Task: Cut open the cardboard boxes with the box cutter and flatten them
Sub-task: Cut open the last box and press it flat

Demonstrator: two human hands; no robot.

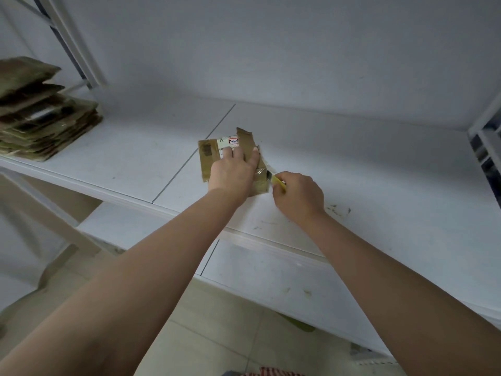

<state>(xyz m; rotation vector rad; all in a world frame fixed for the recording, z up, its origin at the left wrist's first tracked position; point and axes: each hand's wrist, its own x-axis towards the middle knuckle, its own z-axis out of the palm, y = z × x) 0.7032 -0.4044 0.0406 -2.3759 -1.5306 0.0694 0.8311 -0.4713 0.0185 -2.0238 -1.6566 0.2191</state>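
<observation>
Sitting at the far left, a stack of flattened boxes (40,112) rests on the white surface (379,172), close to a white metal frame (70,42) that rises against the wall. A thin seam (189,156) runs across the surface between that stack and the middle, where a small cardboard box (214,156) lies with brown tape and a white label (230,143) on its upper face and one flap (245,137) standing up at its far edge. The left hand (233,169) presses down flat on top of the box, fingers spread and fairly straight, the thumb reaching toward the box's right edge; its grip is wide, closing on nothing. Just right of the box, the right hand (298,196) holds a yellow box cutter (278,181), its grip closed round the handle, and the dark blade end meets the box's right side where clear tape (259,173) shines. Dark scuff marks (339,210) dot the surface right of that hand. At the far right edge another white frame (485,123) shows. Below the surface a lower shelf (298,283) and a tiled floor (230,335) are visible.
</observation>
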